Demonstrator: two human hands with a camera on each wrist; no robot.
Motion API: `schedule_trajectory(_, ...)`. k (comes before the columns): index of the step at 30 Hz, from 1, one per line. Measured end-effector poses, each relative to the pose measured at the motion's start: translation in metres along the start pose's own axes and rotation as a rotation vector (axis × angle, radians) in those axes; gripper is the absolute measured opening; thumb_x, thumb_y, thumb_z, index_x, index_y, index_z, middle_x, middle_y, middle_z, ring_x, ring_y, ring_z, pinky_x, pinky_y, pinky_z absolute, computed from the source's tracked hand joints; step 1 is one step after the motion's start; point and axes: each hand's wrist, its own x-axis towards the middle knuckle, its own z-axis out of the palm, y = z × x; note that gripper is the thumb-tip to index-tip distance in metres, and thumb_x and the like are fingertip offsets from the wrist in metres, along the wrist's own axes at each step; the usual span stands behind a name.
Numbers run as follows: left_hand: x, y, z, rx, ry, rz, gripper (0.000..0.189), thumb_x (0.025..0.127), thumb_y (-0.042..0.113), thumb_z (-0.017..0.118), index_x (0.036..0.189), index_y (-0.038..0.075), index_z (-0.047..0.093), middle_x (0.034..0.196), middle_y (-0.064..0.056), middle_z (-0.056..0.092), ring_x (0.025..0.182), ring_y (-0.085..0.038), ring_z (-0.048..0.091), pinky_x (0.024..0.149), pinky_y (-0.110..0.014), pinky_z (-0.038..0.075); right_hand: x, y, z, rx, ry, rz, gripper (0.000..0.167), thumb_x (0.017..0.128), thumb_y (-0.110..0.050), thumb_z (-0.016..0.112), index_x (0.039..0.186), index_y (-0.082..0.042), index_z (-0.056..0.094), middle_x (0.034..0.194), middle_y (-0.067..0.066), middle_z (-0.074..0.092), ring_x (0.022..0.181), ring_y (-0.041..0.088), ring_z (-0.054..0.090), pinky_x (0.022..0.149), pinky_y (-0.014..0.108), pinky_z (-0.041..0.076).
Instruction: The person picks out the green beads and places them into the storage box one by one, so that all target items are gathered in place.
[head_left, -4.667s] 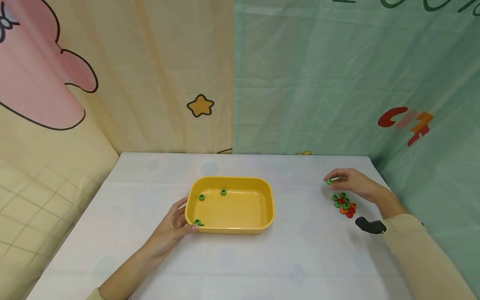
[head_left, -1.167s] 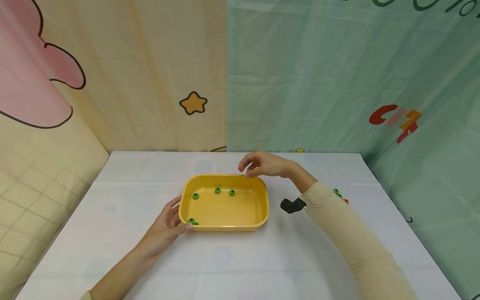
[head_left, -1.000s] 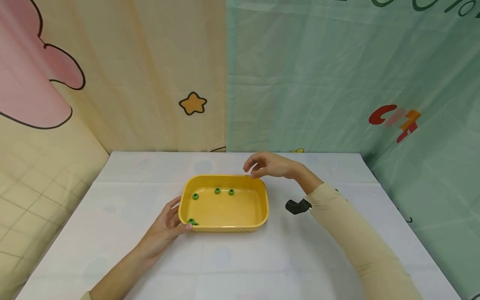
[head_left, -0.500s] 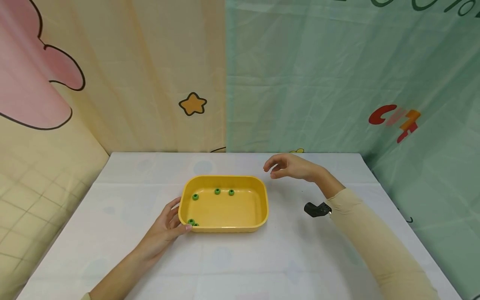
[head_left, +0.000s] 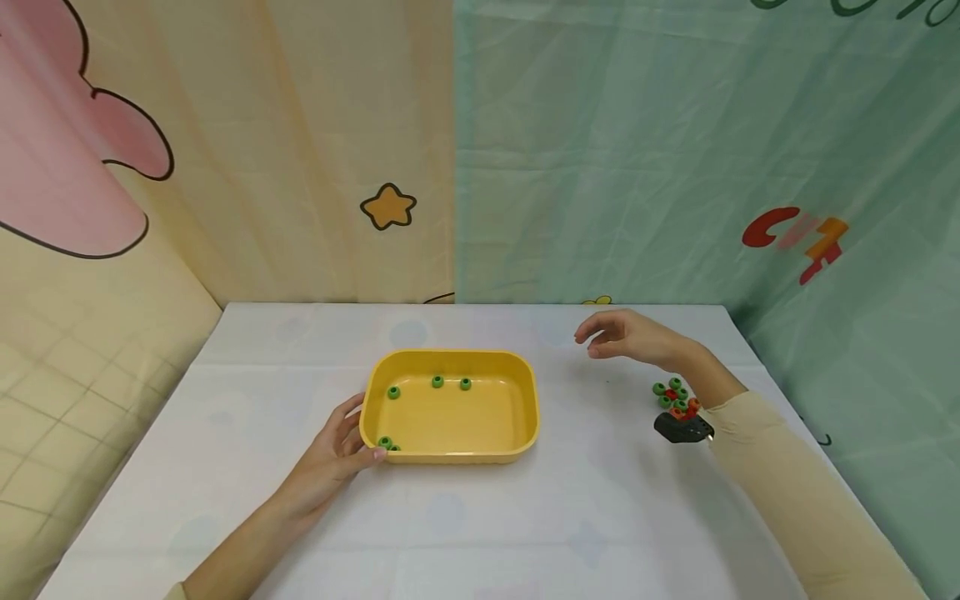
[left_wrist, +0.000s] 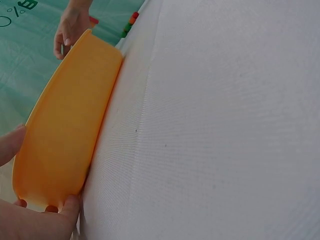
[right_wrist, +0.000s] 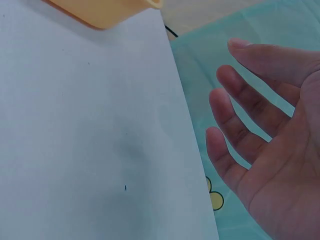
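Note:
My left hand (head_left: 337, 454) grips the near left corner of a yellow tray (head_left: 450, 457), thumb over the rim and fingers along the outer wall. Several green beads lie inside it: one green bead (head_left: 393, 392) by the left wall, two along the back, others in the near left corner. Raised over the table between tray and bead pile, my right hand (head_left: 633, 337) has loosely bent fingers. In the right wrist view its palm (right_wrist: 285, 170) is bare, with nothing between thumb and fingers. A pile of green, red and orange beads (head_left: 664, 401) lies on the right, partly behind the wrist camera.
A black wrist camera (head_left: 682, 428) sticks out from the right sleeve over the near side of the pile. White cloth covers the table (head_left: 465, 533). Printed curtains (head_left: 585, 167) stand right behind its back edge and along the sides.
Earlier the right hand pinched a green bead above the pile, then reached the tray's back right rim. One more green bead is now in the tray. That hand has since moved right, towards the pile.

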Motion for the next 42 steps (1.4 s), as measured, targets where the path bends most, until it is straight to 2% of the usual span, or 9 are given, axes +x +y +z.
schedule_trajectory(7, 0.0, 0.0, -0.002, -0.01, 0.002, 0.004, 0.097, 0.092, 0.002, 0.076, 0.164, 0.023, 0.016, 0.166, -0.01, 0.02, 0.153, -0.029, 0.023, 0.106, -0.023, 0.042, -0.02, 0.015, -0.01, -0.002, 0.044, 0.007, 0.034, 0.1, -0.021, 0.071, 0.128, -0.004, 0.064, 0.137, 0.027, 0.056, 0.123, 0.042, 0.055, 0.106, 0.049, 0.045)
schedule_trajectory(12, 0.0, 0.0, -0.003, -0.013, 0.011, -0.004, 0.098, 0.091, 0.003, 0.078, 0.164, 0.024, 0.016, 0.166, -0.01, 0.021, 0.152, -0.03, 0.023, 0.106, -0.025, 0.043, -0.033, 0.027, -0.018, 0.01, 0.079, 0.008, 0.035, 0.1, -0.018, 0.07, 0.13, -0.001, 0.063, 0.137, 0.027, 0.055, 0.127, 0.047, 0.051, 0.104, 0.042, 0.047)
schedule_trajectory(20, 0.0, -0.001, -0.003, -0.017, 0.014, -0.006, 0.096, 0.092, 0.002, 0.076, 0.164, 0.024, 0.016, 0.166, -0.01, 0.02, 0.153, -0.029, 0.024, 0.108, -0.027, 0.041, -0.05, 0.053, -0.03, 0.022, 0.123, 0.037, 0.039, 0.103, -0.012, 0.065, 0.135, 0.008, 0.056, 0.139, 0.027, 0.054, 0.128, 0.046, 0.051, 0.096, 0.026, 0.05)
schedule_trajectory(25, 0.0, 0.0, -0.003, -0.023, 0.015, -0.005, 0.096, 0.093, 0.002, 0.076, 0.164, 0.024, 0.016, 0.166, -0.01, 0.02, 0.152, -0.03, 0.024, 0.109, -0.028, 0.041, -0.059, 0.066, -0.035, -0.001, 0.145, 0.054, 0.039, 0.104, -0.013, 0.063, 0.137, 0.006, 0.056, 0.141, 0.023, 0.054, 0.126, 0.042, 0.054, 0.094, 0.025, 0.05)
schedule_trajectory(31, 0.002, -0.003, -0.002, -0.035, 0.004, 0.007, 0.095, 0.093, 0.0, 0.075, 0.164, 0.023, 0.016, 0.166, -0.011, 0.021, 0.152, -0.03, 0.025, 0.106, -0.024, 0.043, -0.069, 0.085, -0.042, 0.008, 0.161, 0.103, 0.043, 0.103, -0.015, 0.064, 0.14, 0.006, 0.054, 0.144, 0.025, 0.052, 0.125, 0.042, 0.055, 0.093, 0.024, 0.051)
schedule_trajectory(34, 0.003, -0.003, -0.002, -0.036, 0.004, 0.01, 0.094, 0.093, 0.0, 0.075, 0.164, 0.023, 0.017, 0.166, -0.011, 0.021, 0.152, -0.03, 0.025, 0.104, -0.022, 0.044, -0.073, 0.092, -0.044, 0.013, 0.168, 0.109, 0.047, 0.103, -0.017, 0.065, 0.141, 0.007, 0.052, 0.145, 0.026, 0.051, 0.125, 0.038, 0.057, 0.093, 0.024, 0.051)
schedule_trajectory(39, 0.001, -0.001, -0.001, -0.042, 0.0, 0.021, 0.094, 0.093, 0.001, 0.074, 0.164, 0.022, 0.017, 0.166, -0.012, 0.02, 0.152, -0.031, 0.024, 0.105, -0.023, 0.043, -0.081, 0.1, -0.047, -0.01, 0.182, 0.122, 0.046, 0.103, -0.018, 0.065, 0.141, 0.007, 0.054, 0.143, 0.026, 0.053, 0.117, 0.016, 0.061, 0.092, 0.025, 0.052)
schedule_trajectory(42, 0.001, -0.001, -0.001, -0.041, -0.005, 0.024, 0.094, 0.094, 0.001, 0.074, 0.165, 0.021, 0.016, 0.167, -0.013, 0.02, 0.152, -0.032, 0.024, 0.106, -0.024, 0.043, -0.085, 0.104, -0.047, -0.018, 0.196, 0.151, 0.045, 0.103, -0.018, 0.065, 0.14, 0.006, 0.055, 0.143, 0.027, 0.053, 0.115, 0.013, 0.059, 0.09, 0.026, 0.052)
